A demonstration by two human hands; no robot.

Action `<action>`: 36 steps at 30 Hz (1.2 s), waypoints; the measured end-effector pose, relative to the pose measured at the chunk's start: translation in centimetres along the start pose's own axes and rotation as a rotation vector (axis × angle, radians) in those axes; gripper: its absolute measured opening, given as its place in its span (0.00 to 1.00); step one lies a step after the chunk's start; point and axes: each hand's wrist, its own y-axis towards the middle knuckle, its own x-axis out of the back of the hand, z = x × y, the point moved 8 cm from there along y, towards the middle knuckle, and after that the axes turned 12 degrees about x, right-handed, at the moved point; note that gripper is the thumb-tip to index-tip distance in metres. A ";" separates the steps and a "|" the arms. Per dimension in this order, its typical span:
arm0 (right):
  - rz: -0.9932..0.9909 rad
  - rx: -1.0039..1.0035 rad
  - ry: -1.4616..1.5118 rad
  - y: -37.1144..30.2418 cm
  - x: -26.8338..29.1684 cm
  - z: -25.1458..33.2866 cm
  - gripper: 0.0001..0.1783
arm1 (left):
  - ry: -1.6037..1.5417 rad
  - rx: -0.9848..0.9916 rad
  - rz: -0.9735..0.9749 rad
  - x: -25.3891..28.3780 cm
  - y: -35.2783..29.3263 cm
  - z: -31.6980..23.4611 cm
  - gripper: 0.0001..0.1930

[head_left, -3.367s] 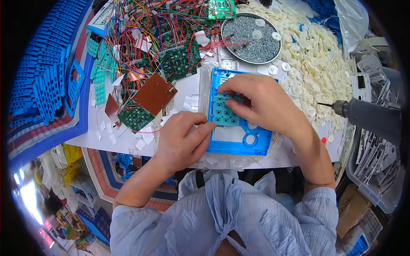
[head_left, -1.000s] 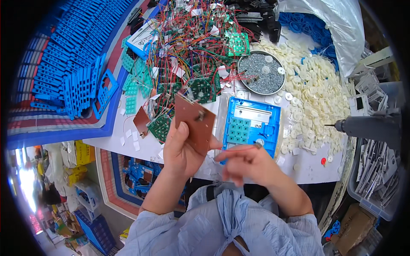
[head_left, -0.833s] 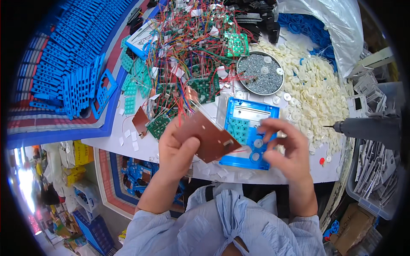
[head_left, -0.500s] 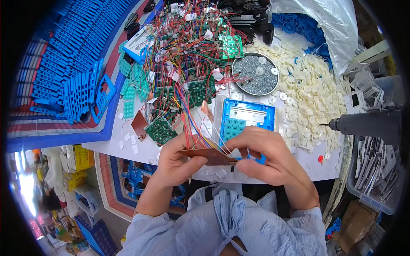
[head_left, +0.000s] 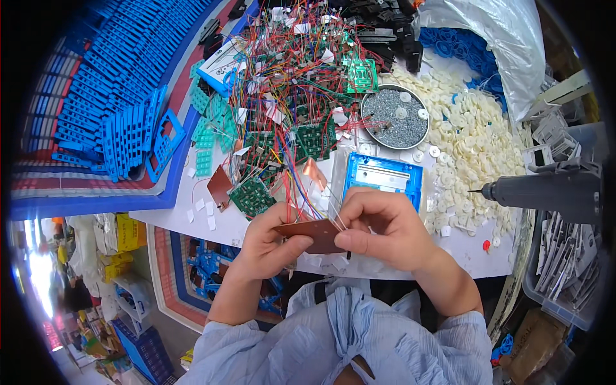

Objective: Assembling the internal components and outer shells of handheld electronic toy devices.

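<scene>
My left hand [head_left: 273, 240] grips the left end of a brown circuit board [head_left: 311, 235], thumb on the near face. The board is tilted above the table's front edge. Red, yellow, blue and white wires [head_left: 301, 196] rise from behind it toward a copper-coloured piece [head_left: 314, 173]. At the board's right end, my right hand [head_left: 388, 231] is closed, thumb and forefinger pinching thin pale wires against the edge. Just beyond the right hand lies a blue plastic casing [head_left: 380, 163], its near part hidden by that hand.
A heap of wired circuit boards [head_left: 289, 96] fills the table's back. Right of it stand a round tin of screws [head_left: 394, 122] and a pile of cream plastic discs [head_left: 471, 135]. A grey power screwdriver [head_left: 545, 192] juts in from the right. Blue frames [head_left: 128, 138] fill a basket at left.
My right thumb and forefinger have come together at the board's right end, where they were more spread before. The view has shifted slightly. My left hand keeps its hold.
</scene>
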 end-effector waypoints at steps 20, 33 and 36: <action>-0.218 -0.143 0.151 -0.9 0.2 1.2 0.08 | -0.475 -0.180 -0.168 3.5 0.1 2.3 0.19; 0.152 -0.022 -0.410 0.6 -1.0 2.4 0.29 | -0.559 -0.269 -0.092 2.9 0.1 1.0 0.20; 0.128 -0.249 -0.077 0.3 -2.6 0.8 0.28 | -0.621 -0.257 0.012 2.3 0.7 0.3 0.20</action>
